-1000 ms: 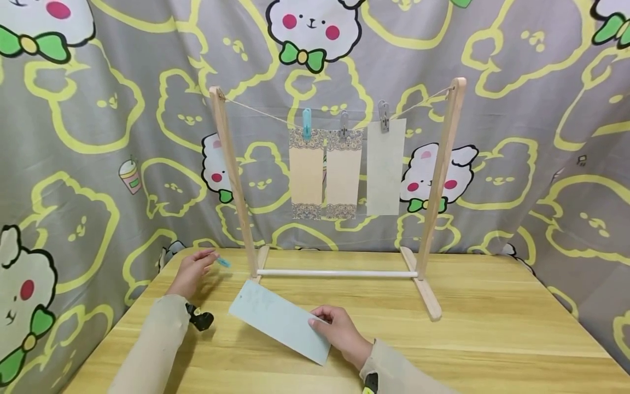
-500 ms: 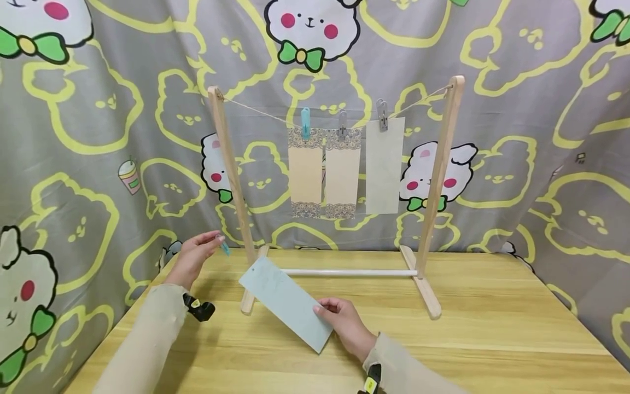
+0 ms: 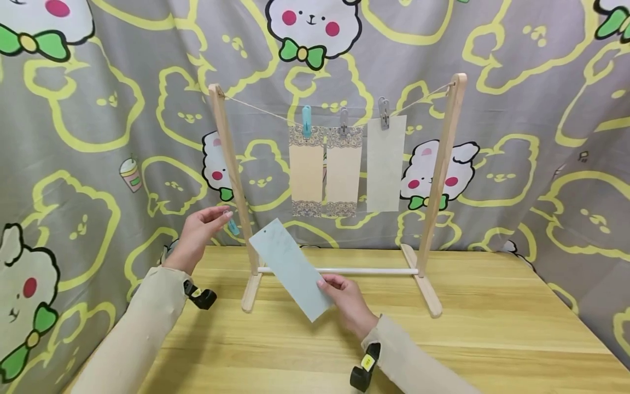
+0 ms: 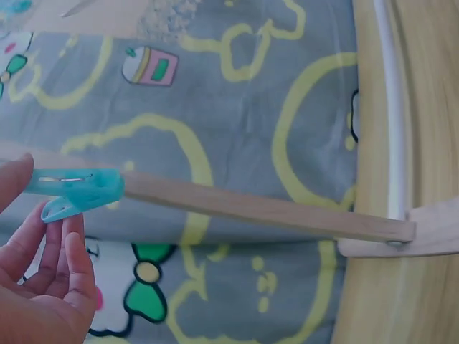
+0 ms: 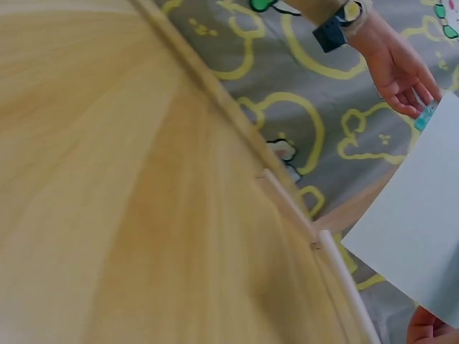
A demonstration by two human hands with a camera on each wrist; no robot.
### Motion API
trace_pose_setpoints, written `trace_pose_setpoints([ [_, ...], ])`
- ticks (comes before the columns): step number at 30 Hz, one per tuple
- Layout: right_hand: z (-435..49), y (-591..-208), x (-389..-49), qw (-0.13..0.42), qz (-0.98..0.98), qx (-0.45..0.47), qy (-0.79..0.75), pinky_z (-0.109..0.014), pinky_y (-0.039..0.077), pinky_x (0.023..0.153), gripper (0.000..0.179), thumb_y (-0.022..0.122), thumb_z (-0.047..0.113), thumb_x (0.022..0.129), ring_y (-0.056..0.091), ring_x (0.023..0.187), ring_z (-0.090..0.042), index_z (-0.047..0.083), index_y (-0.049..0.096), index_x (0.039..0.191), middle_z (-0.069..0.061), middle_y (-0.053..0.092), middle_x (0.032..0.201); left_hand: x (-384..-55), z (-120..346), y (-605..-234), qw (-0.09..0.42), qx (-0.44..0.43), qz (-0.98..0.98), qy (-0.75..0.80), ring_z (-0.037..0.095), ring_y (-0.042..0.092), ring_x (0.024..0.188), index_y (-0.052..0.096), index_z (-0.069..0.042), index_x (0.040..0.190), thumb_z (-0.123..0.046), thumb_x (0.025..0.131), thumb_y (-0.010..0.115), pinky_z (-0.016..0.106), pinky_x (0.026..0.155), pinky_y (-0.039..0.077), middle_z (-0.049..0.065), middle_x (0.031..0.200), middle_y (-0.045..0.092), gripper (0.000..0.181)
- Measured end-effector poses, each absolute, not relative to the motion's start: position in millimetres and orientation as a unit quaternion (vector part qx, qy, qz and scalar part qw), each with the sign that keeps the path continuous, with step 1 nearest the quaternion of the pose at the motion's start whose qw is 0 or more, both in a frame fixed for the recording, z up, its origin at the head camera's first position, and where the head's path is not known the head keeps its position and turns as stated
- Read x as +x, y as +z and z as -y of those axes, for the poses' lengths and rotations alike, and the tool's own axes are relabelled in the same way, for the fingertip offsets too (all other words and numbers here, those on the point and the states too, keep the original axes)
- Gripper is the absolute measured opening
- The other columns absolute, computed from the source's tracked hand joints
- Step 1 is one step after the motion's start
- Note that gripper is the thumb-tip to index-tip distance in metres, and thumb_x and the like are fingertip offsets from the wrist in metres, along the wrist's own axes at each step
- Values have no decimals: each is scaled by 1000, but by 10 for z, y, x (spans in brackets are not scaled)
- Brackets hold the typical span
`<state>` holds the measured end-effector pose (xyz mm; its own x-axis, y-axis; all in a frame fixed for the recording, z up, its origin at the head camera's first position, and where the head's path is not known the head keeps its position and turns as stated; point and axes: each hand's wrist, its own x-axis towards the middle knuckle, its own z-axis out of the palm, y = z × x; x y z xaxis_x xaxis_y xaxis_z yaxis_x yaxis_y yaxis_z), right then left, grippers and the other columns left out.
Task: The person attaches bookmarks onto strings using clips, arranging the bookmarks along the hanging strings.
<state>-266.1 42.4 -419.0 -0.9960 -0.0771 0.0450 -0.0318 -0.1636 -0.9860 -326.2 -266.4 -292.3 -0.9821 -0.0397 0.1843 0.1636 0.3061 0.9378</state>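
Note:
Between thumb and fingers, my left hand [image 3: 199, 232] pinches a light-blue clothespin [image 4: 79, 188] beside the rack's left post. My right hand [image 3: 348, 302] grips a pale blue card [image 3: 292, 268] by its lower right edge. The card is tilted, its upper end with a small hole pointing up and left, in front of the white crossbar. Across the rack hangs a string [image 3: 263, 111]. On it are two patterned cards, the left card [image 3: 307, 172] under a blue clothespin [image 3: 307, 121] and the right card [image 3: 343, 172] under a grey clothespin [image 3: 344, 121]. A plain pale card [image 3: 385, 164] hangs from another grey clothespin [image 3: 384, 113].
The wooden rack has a left post [image 3: 231, 164], a right post [image 3: 443, 169] and a white crossbar [image 3: 364, 270] low between them. Its feet stand on the wooden table [image 3: 472, 339]. A grey patterned curtain [image 3: 521, 109] closes off the back and sides.
Both hands have risen. The left hand has brought its clothespin up beside the left post, and the right hand has lifted the pale blue card and turned it steeper.

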Motion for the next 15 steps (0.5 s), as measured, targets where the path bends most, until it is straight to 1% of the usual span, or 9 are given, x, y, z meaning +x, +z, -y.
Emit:
trace_pose_setpoints([
  [4, -439, -4110, -2734, 3, -634, -30, -773, -23, 47, 71, 25, 65, 7, 88, 56, 79, -11, -10, 65, 106, 1, 61, 83, -3253, 2578, -2826, 85, -59, 805, -584, 8, 50, 98, 51, -7, 133, -42, 89, 62, 24, 86, 43, -9, 104, 55, 58],
  [8, -458, -4032, -2827, -6, -628, -28, -778, -25, 48, 73, 25, 67, 5, 86, 58, 79, -12, -9, 66, 106, 0, 63, 83, -3261, 2506, -2731, 87, -78, 819, -562, 11, 49, 103, 52, -9, 133, -46, 88, 62, 31, 92, 40, -6, 108, 54, 59],
  [12, -466, -3939, -2907, -15, -631, -35, -775, -26, 49, 74, 26, 68, 6, 85, 60, 80, -12, -9, 66, 105, -1, 65, 85, -3272, 2420, -2604, 84, -96, 829, -545, 13, 50, 108, 53, -12, 133, -46, 88, 62, 38, 98, 38, -2, 114, 56, 57],
  [15, -464, -3871, -2940, -16, -633, -42, -773, -26, 49, 74, 25, 70, 8, 84, 61, 81, -13, -7, 67, 105, -1, 66, 86, -3261, 2338, -2486, 81, -109, 825, -549, 14, 50, 111, 54, -13, 132, -43, 88, 62, 41, 102, 37, 2, 120, 55, 54],
])
